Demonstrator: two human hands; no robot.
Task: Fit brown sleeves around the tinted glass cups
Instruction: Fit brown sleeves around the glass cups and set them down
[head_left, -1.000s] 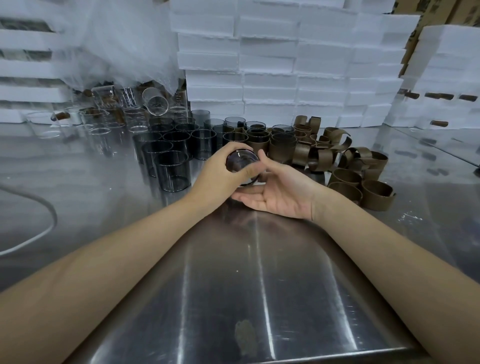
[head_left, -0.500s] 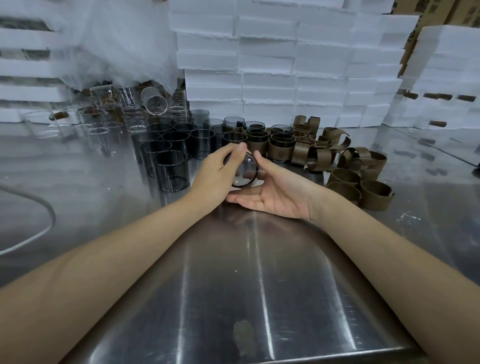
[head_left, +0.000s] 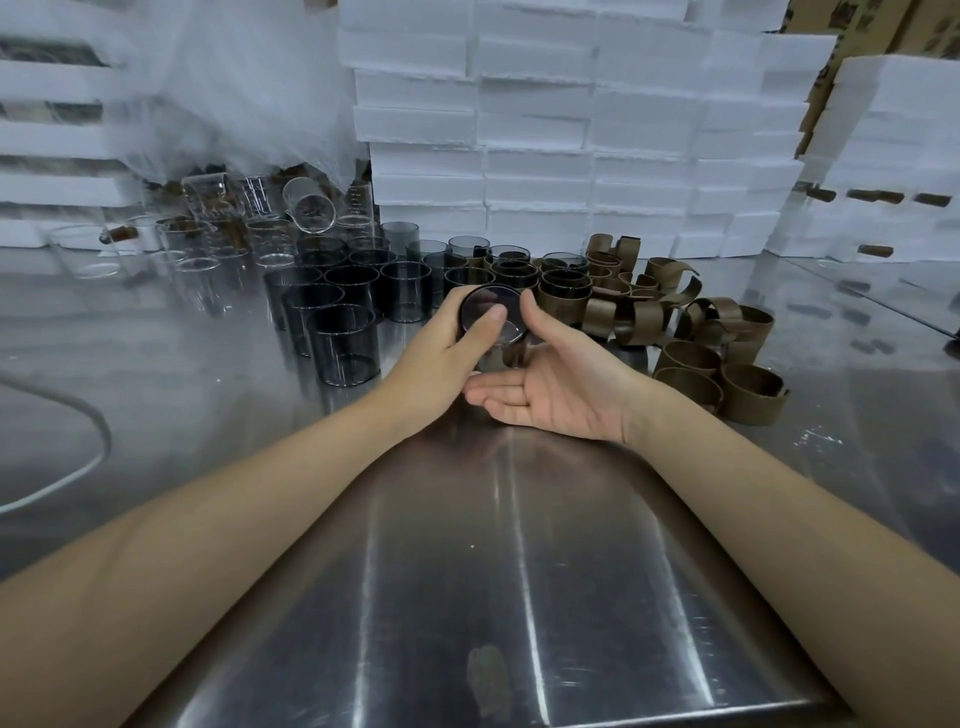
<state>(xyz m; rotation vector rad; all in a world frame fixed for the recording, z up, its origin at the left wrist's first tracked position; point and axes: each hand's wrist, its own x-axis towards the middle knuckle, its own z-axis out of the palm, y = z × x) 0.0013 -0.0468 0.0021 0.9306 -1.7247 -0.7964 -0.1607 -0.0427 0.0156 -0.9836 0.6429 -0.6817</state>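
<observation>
One tinted glass cup (head_left: 494, 300), axis toward camera, clasped by left hand (head_left: 441, 353); right hand (head_left: 561, 387) flat beside.

Open surface (head_left: 519, 597) runs from 6 o'clock toward the centre. Close-packed dark cups (head_left: 340, 338) block 11 o'clock, with clear glasses (head_left: 208, 249) behind at 10. A heap of brown sleeves (head_left: 691, 364) bars 2 o'clock. Stacked foam boxes (head_left: 571, 156) wall off 12 o'clock. A white cable (head_left: 106, 444) curves at 9 o'clock.
</observation>
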